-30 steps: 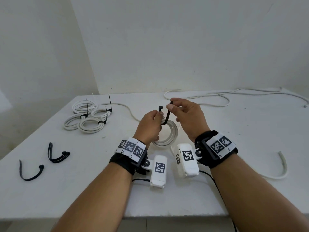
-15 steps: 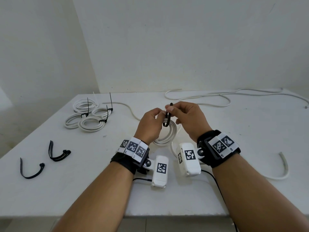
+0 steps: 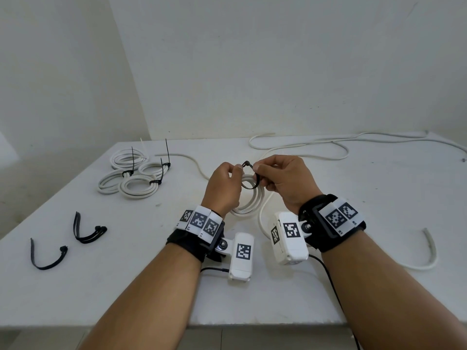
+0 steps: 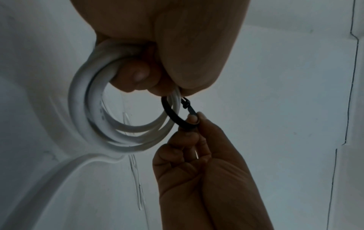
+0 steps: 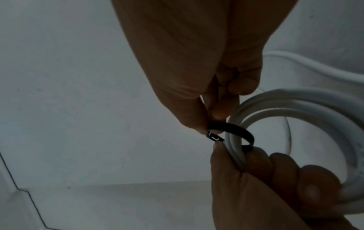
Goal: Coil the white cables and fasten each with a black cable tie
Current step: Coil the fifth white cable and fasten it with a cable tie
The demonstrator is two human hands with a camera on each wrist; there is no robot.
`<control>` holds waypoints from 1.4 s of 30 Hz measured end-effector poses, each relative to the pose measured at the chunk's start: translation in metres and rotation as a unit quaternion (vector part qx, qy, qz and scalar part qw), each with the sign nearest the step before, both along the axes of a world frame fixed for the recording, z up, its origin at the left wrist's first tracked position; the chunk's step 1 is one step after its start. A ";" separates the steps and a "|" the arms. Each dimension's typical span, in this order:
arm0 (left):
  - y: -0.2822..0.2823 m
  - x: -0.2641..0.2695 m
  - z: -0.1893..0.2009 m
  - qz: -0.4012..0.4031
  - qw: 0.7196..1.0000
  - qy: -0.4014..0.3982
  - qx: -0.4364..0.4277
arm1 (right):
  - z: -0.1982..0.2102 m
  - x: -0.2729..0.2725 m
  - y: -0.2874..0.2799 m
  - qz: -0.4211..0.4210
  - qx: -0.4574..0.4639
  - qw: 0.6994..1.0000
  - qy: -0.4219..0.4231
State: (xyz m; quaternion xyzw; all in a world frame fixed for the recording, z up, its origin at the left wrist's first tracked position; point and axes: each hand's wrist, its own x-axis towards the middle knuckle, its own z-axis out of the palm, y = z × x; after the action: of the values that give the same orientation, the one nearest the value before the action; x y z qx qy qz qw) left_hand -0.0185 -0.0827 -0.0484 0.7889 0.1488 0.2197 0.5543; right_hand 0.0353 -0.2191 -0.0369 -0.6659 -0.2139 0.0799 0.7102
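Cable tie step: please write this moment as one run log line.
left hand: grips white coil | right hand: pinches black cable tie | tie: looped round coil

So the left hand [image 4: 167, 46] has its fingers curled round the top of the white cable coil [image 4: 118, 124], holding the loops together, with the loose end trailing off to the lower left. A black cable tie [image 4: 173, 115] is looped round the coil's right side, and the right hand [image 4: 206, 171] is pinching it from below.
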 end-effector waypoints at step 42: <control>0.001 -0.009 0.000 -0.070 0.982 -0.060 0.165 | 0.002 0.004 -0.004 0.039 -0.002 0.994 0.103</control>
State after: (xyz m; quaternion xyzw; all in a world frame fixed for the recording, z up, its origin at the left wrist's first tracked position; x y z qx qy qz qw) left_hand -0.0271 -0.0817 -0.0484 0.8633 0.0210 0.2487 0.4387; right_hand 0.0395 -0.2235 -0.0344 -0.6464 -0.1656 0.1760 0.7237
